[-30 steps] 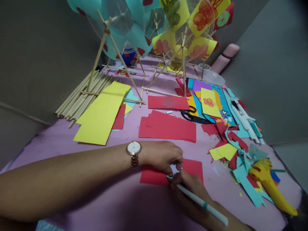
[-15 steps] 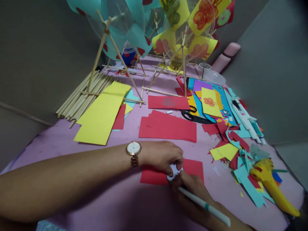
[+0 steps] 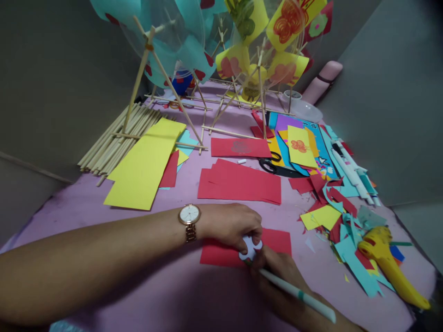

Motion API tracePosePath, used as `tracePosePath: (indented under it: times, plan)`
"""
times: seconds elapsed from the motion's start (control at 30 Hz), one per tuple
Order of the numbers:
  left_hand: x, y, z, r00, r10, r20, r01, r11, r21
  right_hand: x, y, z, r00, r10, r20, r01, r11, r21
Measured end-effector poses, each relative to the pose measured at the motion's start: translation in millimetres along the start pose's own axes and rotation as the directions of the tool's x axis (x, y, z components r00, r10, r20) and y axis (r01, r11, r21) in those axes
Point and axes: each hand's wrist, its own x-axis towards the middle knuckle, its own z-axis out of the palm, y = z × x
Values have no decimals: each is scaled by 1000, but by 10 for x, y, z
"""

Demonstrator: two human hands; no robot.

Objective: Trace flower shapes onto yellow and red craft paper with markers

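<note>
A small white paper cutout (image 3: 249,249) lies on a red paper strip (image 3: 217,253) near the front of the pink table. My left hand (image 3: 235,224), with a watch (image 3: 189,215) on its wrist, presses the cutout with bent fingers from the upper left. Closed round a white marker (image 3: 297,295) with a green band, my right hand (image 3: 273,276) sits at the cutout's lower right edge. The marker's tip is hidden by my fingers. Beyond them lie more red strips (image 3: 242,184) and a red strip with a dark drawing (image 3: 240,147).
Yellow paper (image 3: 145,161) and wooden sticks (image 3: 114,138) lie left. Stick frames with paper pinwheels (image 3: 256,69) stand behind. Scissors (image 3: 270,164), paper scraps (image 3: 320,216), markers (image 3: 351,175) and a yellow glue gun (image 3: 391,267) are right; a pink bottle (image 3: 323,80) leans farther back.
My right hand and the marker have shifted slightly rightward along the cutout's edge, and more of the cutout shows. My left hand stays on it. The whole view has moved slightly.
</note>
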Motion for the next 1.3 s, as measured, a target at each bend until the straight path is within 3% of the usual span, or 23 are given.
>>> tracePosePath:
  times: [0.17, 0.5, 0.93, 1.03, 1.17, 1.3]
  plan:
    - [5, -1, -7, 1000, -5, 4, 5, 1000, 3, 37, -71, -44, 997, 1, -81, 1, 1000, 24]
    - [1, 3, 6, 1000, -9, 3, 9, 1000, 15, 56, -110, -96, 988, 149, -43, -144, 984, 101]
    - [2, 14, -5, 1000, -3, 1, 3, 1000, 13, 3, -55, -68, 977, 215, 1, -210, 954, 216]
    - [1, 20, 7, 1000, -12, -9, 12, 1000, 18, -35, 2, -71, 961, 274, 46, -273, 900, 339]
    - [0, 25, 15, 1000, -24, -21, 24, 999, 29, -85, 51, -81, 920, 391, 30, -336, 746, 575]
    - [-2, 16, 23, 999, -24, -31, 25, 999, 27, -69, 10, -95, 943, 331, 32, -308, 832, 460]
